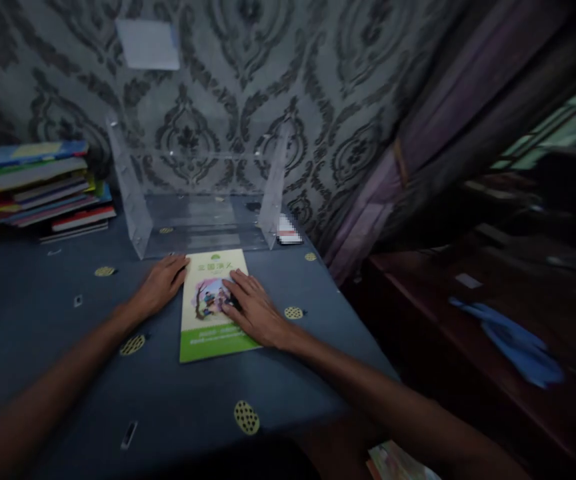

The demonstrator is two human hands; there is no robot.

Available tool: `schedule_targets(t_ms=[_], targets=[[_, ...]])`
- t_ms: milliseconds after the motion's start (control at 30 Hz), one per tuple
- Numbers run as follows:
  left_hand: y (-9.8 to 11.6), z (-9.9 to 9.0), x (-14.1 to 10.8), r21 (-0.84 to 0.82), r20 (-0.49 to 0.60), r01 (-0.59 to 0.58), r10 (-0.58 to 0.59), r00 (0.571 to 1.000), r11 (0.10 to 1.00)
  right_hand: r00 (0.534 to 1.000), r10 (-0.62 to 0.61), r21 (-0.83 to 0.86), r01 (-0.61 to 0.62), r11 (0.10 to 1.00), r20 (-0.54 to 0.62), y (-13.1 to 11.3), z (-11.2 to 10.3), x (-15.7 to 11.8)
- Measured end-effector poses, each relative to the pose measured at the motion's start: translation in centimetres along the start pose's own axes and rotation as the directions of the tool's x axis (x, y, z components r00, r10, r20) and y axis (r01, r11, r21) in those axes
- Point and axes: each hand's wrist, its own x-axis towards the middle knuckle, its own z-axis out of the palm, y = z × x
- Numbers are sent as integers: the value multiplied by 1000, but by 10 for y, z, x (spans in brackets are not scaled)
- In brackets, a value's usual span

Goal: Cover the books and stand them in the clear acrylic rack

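Note:
A book (208, 340) with a cream and green cover and a small picture of figures lies closed on the table. My right hand (255, 308) rests flat over the right part of its cover, fingers apart, hiding some of the picture. My left hand (164, 283) lies on the tablecloth beside the book, its fingertips at the upper left edge; the fingers are stretched out and hold nothing. Just behind the book stands a clear plastic rack (195, 237) with two side panels.
At the back left is a stack of books (63, 187). The dark blue tablecloth (183, 407) has yellow patterns. A small white and red item (289, 230) lies by the rack. On the right are a curtain (378, 180) and a lower surface with a blue cloth (515, 340).

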Motion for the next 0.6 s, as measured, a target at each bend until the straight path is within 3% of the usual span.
schedule_targets(t_ms=[133,300,400,500,600], targets=[[7,5,1,-57,-36,103,-106,994,993,987,163,-20,-163,986,-7,16,-6,9],[23,-1,7,-382,43,250,-253,967,890,981,193,19,-193,981,13,11,-6,6],[36,-11,9,-605,140,348,-334,932,716,979,203,63,-203,977,13,10,-8,2],[47,-16,8,-775,231,451,-466,854,442,977,212,89,-212,973,6,11,-10,0],[56,-21,6,-853,290,478,-571,768,209,980,197,84,-195,977,-10,12,-11,-2]])
